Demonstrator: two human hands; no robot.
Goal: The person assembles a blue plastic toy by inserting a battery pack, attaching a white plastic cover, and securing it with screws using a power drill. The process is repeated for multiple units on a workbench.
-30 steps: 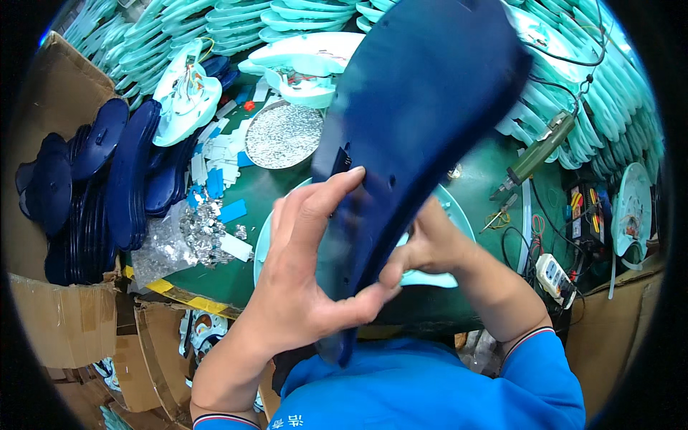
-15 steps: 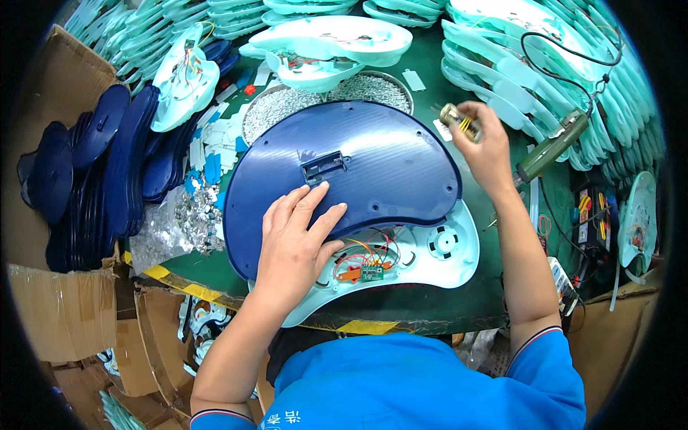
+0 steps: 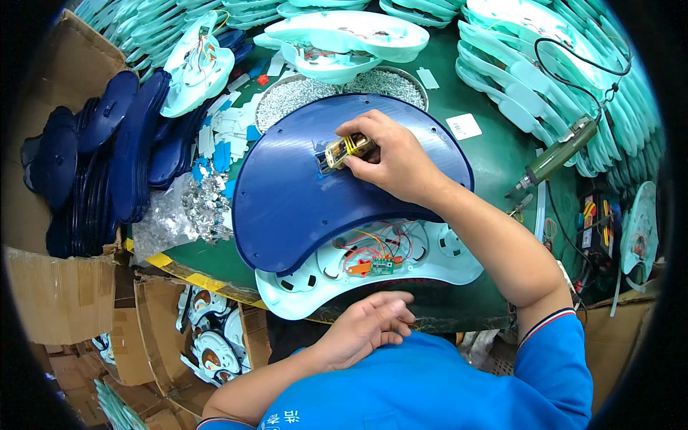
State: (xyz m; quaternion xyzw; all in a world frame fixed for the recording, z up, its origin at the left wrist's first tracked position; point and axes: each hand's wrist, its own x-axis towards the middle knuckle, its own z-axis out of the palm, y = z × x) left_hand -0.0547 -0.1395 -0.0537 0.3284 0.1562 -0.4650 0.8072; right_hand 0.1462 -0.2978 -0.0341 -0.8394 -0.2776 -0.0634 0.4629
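My right hand (image 3: 390, 154) grips a small gold-coloured block with yellow bands (image 3: 347, 150), holding it at the battery compartment of a large dark blue kidney-shaped cover (image 3: 301, 201). The block and fingers hide most of that compartment. Beneath the cover's near edge lies a light teal shell (image 3: 287, 302) with red and yellow wires and a small green circuit board (image 3: 383, 266). My left hand (image 3: 365, 326) hovers near my body, in front of the shell, with its fingers loosely curled and apart; nothing shows in it.
A round tray of screws (image 3: 423, 80) stands behind the cover. Stacked dark blue covers (image 3: 132, 158) are at left, teal shells (image 3: 502, 86) at the back and right. A green electric screwdriver (image 3: 562, 150) hangs at right. A white card (image 3: 464, 126) lies on the green table.
My right hand has brought the gold-coloured block left from beside the cover to its battery compartment. My left hand has let go of the cover and drawn back toward my body.
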